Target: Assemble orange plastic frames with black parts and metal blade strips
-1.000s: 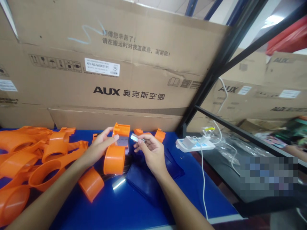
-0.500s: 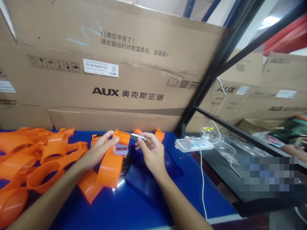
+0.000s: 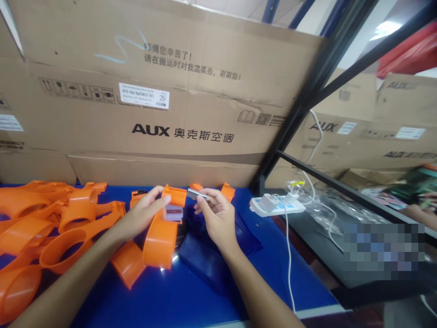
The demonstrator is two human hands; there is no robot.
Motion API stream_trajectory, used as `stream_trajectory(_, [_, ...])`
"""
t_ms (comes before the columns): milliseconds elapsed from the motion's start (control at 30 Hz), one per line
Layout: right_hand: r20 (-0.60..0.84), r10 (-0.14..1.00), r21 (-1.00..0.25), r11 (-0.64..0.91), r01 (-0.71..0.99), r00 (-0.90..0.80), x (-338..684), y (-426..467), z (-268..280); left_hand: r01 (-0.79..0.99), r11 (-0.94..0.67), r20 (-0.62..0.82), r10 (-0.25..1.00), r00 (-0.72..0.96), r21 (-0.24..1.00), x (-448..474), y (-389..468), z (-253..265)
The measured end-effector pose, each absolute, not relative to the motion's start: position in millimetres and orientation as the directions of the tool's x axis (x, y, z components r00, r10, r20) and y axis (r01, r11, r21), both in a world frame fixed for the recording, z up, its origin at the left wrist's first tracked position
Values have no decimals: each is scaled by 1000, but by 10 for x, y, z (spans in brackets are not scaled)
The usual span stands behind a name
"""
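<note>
My left hand (image 3: pixel 145 210) is closed on an orange plastic part (image 3: pixel 160 248), with the thumb over its narrow upper end. A wide curved ring hangs below on that part. Between the thumb and fingers of my right hand (image 3: pixel 219 221) is a small flat metal strip (image 3: pixel 196 194). Its free end points left, close to the right end of the orange part; whether they touch I cannot tell. Under my hands lie dark blue plastic bags (image 3: pixel 205 262) and a small pale box with a red label (image 3: pixel 175 213), partly hidden.
Several more orange plastic parts (image 3: pixel 63 255) are heaped on the blue table (image 3: pixel 136 305) at left. A white power strip (image 3: pixel 276 206) with cables lies at the right edge, beside a black metal frame (image 3: pixel 293 132). Cardboard (image 3: pixel 184 114) stands behind. Another person's hand shows at far right.
The orange part's ring has swung slightly to the right. The metal strip has turned a little in my right fingers, showing more of its flat side.
</note>
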State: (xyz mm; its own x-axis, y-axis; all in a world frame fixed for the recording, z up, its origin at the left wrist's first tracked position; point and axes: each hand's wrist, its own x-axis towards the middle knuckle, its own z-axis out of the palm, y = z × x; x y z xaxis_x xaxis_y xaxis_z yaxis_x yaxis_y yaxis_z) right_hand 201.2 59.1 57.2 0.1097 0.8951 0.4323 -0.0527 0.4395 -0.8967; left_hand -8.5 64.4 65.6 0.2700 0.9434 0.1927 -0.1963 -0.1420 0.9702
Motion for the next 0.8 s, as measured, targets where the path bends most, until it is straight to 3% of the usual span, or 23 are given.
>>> stream_trajectory(400, [389,917,-903,399,-159,89,2035,634,547,-5,-200,189,918,348,980,-89,616,711])
stream_trajectory(600, [477,871,-878,478,22,116,2036,588,551,52,-173,146,929,341,983,-101,612,734])
stream_trajectory(800, [541,841,-822,527,217,10,2088,609,512,41,-222,190,904,383,974,-62,635,721])
